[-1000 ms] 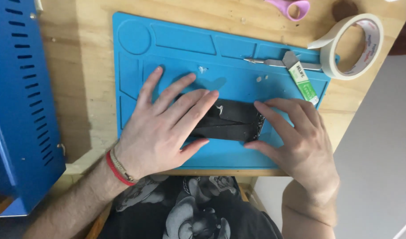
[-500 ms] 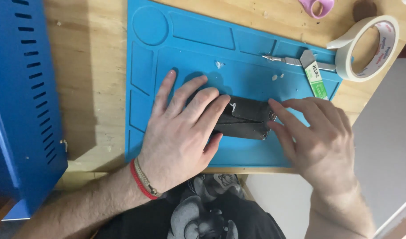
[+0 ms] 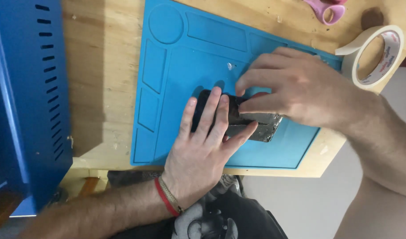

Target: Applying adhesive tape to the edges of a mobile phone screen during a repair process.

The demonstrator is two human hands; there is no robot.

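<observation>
Wooden surface [image 3: 105, 88] carries blue metal case [image 3: 25, 102] at left, blue silicone work mat [image 3: 176, 88] centre, masking tape roll [image 3: 375, 55] top right. Dark phone [image 3: 238, 119] lies on the mat. Left hand [image 3: 203, 150] flat, fingers spread across it; right hand [image 3: 296, 88] pinches its upper edge.

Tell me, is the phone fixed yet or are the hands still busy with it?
Not finished, it seems. The dark phone lies on the blue mat, its right end looking bare and silvery. The left hand presses it flat while the right hand works its top edge. The tape roll sits unused nearby.
</observation>
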